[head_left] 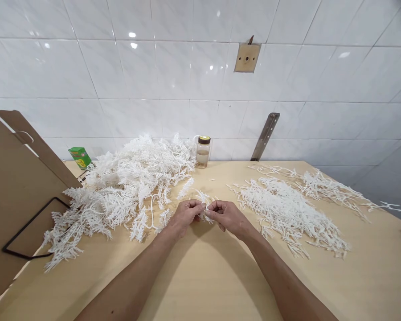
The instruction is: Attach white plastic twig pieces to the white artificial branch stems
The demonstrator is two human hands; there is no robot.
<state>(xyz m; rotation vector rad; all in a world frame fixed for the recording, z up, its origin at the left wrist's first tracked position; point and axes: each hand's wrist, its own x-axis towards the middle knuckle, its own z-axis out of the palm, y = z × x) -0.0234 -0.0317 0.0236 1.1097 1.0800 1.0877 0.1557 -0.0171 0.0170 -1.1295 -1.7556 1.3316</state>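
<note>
At the middle of the table, my left hand (pixel 188 215) and my right hand (pixel 227 216) pinch a small white branching sprig (pixel 203 196) between their fingertips, almost touching each other. Its feathery tips show above and below the fingers; the gripped part is mostly hidden. A large heap of white feathery branches (pixel 130 174) lies to the left, with a loose curved stem near my left hand. To the right lies a flatter pile of white sprigs (pixel 290 209), and behind it are thinner, barer white stems (pixel 330 187).
A jar with a dark lid (pixel 202 156) stands by the tiled wall. A green box (pixel 80 158) is behind the heap. Cardboard (pixel 23 178) and a black wire frame (pixel 26 256) are at the left. A metal bracket (pixel 265 137) leans against the wall.
</note>
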